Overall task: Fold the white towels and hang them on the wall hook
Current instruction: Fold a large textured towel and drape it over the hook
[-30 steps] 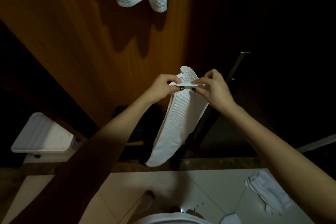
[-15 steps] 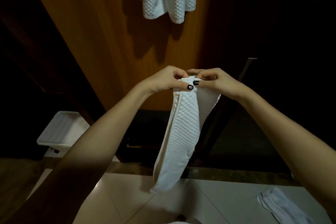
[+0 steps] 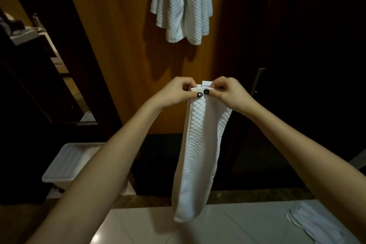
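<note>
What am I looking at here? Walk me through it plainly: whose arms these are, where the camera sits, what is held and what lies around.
There is no machine here. The camera is worn on a person's head and looks forward and down, so the two bare arms reaching in from the bottom are that person's own.

The left hand and right hand pinch the top edge of a folded white towel, which hangs down in a long narrow strip. A small label sticks up between the fingers.

Higher up, other white towels already hang against the wooden wall; the hook itself is out of sight.

Below is a pale tiled floor, with a crumpled white cloth lying at the lower right. A white plastic bin sits at the left.
</note>
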Demonstrator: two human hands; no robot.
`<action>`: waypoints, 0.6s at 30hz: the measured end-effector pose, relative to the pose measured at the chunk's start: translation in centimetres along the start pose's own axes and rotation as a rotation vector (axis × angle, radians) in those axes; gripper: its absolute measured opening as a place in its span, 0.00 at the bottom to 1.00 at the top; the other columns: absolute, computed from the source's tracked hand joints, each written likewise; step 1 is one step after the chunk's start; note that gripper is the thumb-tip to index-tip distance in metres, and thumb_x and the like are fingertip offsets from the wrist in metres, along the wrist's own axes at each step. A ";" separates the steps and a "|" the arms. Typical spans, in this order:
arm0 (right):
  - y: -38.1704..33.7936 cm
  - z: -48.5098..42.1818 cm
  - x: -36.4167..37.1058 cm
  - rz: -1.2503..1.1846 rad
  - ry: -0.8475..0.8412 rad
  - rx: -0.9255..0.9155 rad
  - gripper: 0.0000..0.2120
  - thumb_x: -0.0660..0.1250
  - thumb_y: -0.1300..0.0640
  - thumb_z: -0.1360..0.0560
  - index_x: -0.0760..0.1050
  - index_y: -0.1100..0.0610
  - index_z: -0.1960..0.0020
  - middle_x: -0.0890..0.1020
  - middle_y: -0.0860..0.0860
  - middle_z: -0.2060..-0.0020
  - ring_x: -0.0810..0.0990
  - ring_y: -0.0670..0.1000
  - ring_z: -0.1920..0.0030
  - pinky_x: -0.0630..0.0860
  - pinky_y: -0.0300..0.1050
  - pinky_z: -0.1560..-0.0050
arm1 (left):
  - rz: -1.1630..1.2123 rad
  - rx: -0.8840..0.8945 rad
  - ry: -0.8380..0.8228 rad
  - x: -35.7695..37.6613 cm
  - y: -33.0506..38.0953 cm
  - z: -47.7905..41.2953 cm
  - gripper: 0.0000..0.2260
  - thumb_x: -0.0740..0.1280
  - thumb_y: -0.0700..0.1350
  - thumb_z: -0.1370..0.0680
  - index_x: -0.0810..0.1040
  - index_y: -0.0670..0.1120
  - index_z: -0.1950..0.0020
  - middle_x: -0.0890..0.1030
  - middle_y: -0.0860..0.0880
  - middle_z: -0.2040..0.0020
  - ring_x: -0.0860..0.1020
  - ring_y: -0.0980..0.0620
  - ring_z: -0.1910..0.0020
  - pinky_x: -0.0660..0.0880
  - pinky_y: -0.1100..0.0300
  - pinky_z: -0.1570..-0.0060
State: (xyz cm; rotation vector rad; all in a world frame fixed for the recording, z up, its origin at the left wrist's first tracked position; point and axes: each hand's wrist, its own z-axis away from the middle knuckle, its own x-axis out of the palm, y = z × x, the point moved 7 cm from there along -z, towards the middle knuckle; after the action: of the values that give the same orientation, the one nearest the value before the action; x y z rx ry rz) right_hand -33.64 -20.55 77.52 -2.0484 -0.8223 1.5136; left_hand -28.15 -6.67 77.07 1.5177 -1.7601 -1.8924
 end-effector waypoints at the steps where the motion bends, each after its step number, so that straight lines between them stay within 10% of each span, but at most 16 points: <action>1: -0.6 0.6 0.1 0.019 0.034 -0.011 0.07 0.70 0.53 0.24 0.76 0.52 0.59 0.76 0.48 0.53 0.76 0.47 0.53 0.69 0.39 0.53 | -0.015 -0.008 0.010 -0.2 0.0 0.9 0.05 0.72 0.43 0.26 0.77 0.48 0.60 0.77 0.53 0.64 0.74 0.57 0.65 0.71 0.62 0.65; 9: -5.1 3.6 -1.0 0.124 0.043 -0.059 0.12 0.71 0.46 0.27 0.76 0.52 0.64 0.77 0.49 0.59 0.75 0.48 0.55 0.69 0.42 0.58 | 0.056 0.065 0.285 -3.1 2.5 5.5 0.10 0.71 0.39 0.26 0.74 0.50 0.64 0.76 0.52 0.65 0.73 0.56 0.63 0.68 0.63 0.61; 13: -3.4 5.2 -1.9 0.312 -0.114 0.000 0.18 0.75 0.47 0.30 0.78 0.62 0.53 0.68 0.50 0.33 0.67 0.50 0.34 0.70 0.44 0.38 | 0.078 0.129 0.349 -4.2 4.3 6.4 0.08 0.70 0.39 0.25 0.73 0.45 0.62 0.77 0.51 0.63 0.73 0.56 0.62 0.70 0.62 0.59; 18: -1.0 8.1 -2.5 0.212 -0.218 0.082 0.26 0.76 0.49 0.30 0.75 0.57 0.36 0.70 0.42 0.37 0.73 0.44 0.40 0.71 0.32 0.48 | 0.112 0.167 0.435 -7.0 5.6 7.0 0.08 0.69 0.38 0.24 0.73 0.45 0.61 0.75 0.51 0.64 0.73 0.57 0.64 0.70 0.65 0.64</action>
State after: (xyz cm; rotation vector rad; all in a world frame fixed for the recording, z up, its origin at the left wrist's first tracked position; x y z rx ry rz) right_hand -42.15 -21.45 77.51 -1.9853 -0.6233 1.8805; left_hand -32.66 1.11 84.13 1.6861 -1.7814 -1.2662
